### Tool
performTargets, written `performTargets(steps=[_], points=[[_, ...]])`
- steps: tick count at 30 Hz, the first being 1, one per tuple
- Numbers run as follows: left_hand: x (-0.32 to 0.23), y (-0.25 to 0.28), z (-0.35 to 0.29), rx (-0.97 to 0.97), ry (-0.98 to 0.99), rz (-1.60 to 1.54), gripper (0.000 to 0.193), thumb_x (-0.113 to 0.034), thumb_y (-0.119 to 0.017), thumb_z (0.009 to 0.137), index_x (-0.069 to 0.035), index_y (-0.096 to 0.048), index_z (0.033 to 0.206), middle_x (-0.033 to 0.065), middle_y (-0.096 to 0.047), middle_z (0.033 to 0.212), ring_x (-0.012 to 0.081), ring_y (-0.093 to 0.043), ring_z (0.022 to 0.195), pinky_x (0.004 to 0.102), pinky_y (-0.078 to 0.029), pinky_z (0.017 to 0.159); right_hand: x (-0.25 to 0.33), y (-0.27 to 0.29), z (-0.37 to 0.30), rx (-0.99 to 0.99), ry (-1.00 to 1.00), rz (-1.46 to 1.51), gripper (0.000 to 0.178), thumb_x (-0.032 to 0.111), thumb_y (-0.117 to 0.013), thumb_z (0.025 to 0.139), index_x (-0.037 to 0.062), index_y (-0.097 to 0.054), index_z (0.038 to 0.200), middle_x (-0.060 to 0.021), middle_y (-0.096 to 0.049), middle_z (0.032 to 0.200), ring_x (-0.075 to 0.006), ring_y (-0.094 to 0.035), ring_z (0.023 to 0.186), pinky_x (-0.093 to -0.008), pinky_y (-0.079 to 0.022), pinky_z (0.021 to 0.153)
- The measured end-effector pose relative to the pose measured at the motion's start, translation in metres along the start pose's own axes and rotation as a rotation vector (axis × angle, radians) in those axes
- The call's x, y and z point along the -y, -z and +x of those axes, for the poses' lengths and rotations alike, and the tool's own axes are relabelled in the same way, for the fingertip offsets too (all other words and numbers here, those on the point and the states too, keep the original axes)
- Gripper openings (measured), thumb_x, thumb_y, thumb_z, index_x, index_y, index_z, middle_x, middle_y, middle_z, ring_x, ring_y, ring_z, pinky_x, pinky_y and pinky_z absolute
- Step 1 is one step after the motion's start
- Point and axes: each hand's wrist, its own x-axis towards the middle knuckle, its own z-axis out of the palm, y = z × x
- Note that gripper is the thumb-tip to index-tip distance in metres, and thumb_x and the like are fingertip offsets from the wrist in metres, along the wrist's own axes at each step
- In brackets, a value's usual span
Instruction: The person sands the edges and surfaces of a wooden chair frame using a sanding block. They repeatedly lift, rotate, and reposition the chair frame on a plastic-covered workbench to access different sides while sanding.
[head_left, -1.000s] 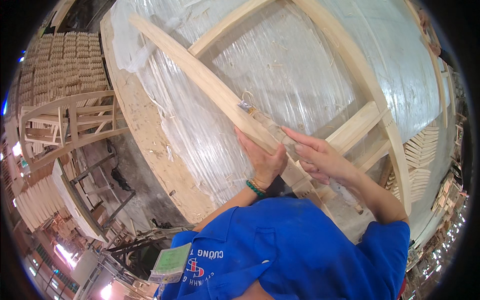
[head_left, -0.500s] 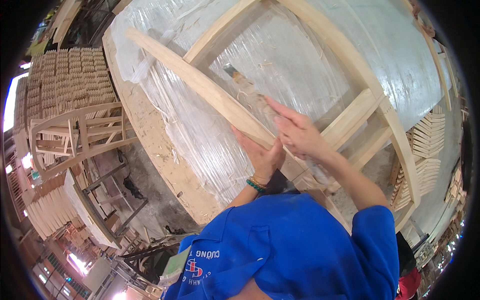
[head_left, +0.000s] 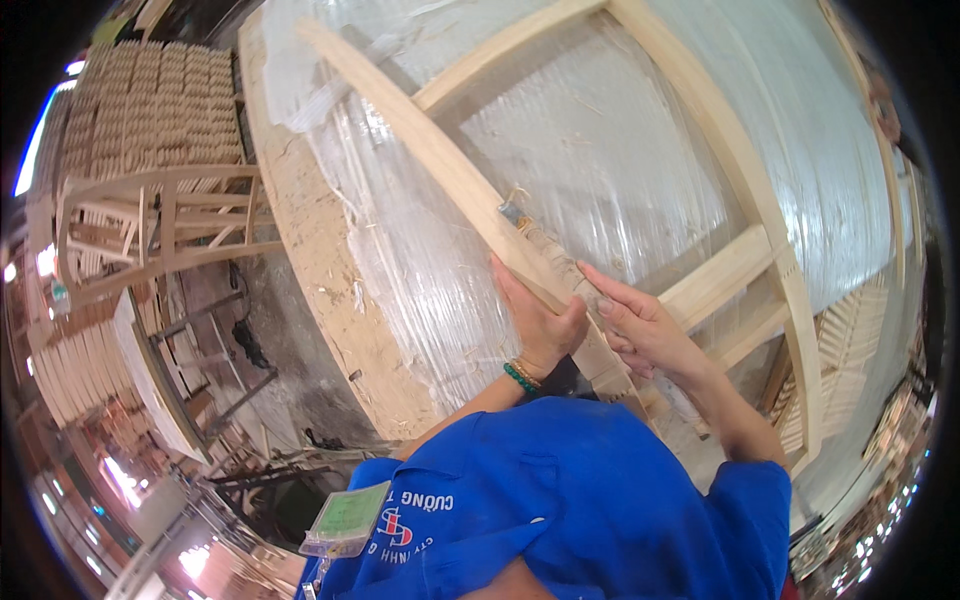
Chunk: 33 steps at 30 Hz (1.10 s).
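A pale wooden chair frame [head_left: 740,180] lies on a workbench covered in clear plastic film [head_left: 600,160]. My left hand [head_left: 535,320] grips the near curved rail [head_left: 430,150] of the frame from below, thumb wrapped over its edge. My right hand [head_left: 640,325] lies on the same rail just to the right, fingers stretched along the wood and pressing on it. A small metal piece [head_left: 512,213] with a bit of fibre sits on the rail just above my left hand. A green bead bracelet [head_left: 520,378] is on my left wrist.
The bench top has a thick chipboard edge [head_left: 320,280] at the left. Beyond it stand assembled wooden chair frames [head_left: 160,220] and stacks of wooden parts [head_left: 150,100]. More stacked parts [head_left: 850,340] are at the right. A badge [head_left: 345,520] hangs on my blue shirt.
My right hand slid down and left along the rail and now lies flatter beside my left hand. The left hand keeps its grip. The view shifted slightly.
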Motion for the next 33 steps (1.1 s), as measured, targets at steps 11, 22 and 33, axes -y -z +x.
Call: performTargets(steps=[11, 22, 33], points=[[-0.012, 0.022, 0.026, 0.071, -0.166, 0.353, 0.081, -0.028, -0.056, 0.084, 0.002, -0.011, 0.144, 0.0219, -0.028, 0.144, 0.0376, -0.028, 0.131, 0.0495, -0.010, 0.110, 0.055, -0.077, 0.069, 0.000, 0.354, 0.102, 0.044, 0.013, -0.046, 0.095, -0.0028, -0.037, 0.135, -0.0123, -0.064, 0.088, -0.0112, -0.055, 0.051, -0.0197, -0.043, 0.044], [0.052, 0.012, 0.146, -0.072, -0.108, -0.552, 0.071, -0.030, -0.049, 0.089, -0.002, -0.016, 0.145, 0.0188, -0.027, 0.146, 0.0331, -0.026, 0.134, 0.0478, -0.010, 0.112, 0.069, -0.122, 0.151, -0.017, 0.477, 0.025, 0.049, 0.016, -0.050, 0.094, 0.0029, -0.038, 0.140, -0.0041, -0.058, 0.075, -0.0086, -0.049, 0.050, -0.0214, -0.039, 0.041], [0.064, 0.007, 0.135, 0.012, -0.076, -0.719, 0.069, -0.032, -0.046, 0.090, -0.003, -0.016, 0.145, 0.0182, -0.025, 0.147, 0.0319, -0.025, 0.135, 0.0468, -0.009, 0.112, 0.081, -0.161, 0.184, -0.155, 0.358, 0.262, 0.059, 0.015, -0.053, 0.092, 0.0130, -0.028, 0.145, -0.0057, -0.051, 0.074, -0.0101, -0.046, 0.050, -0.0215, -0.037, 0.038]])
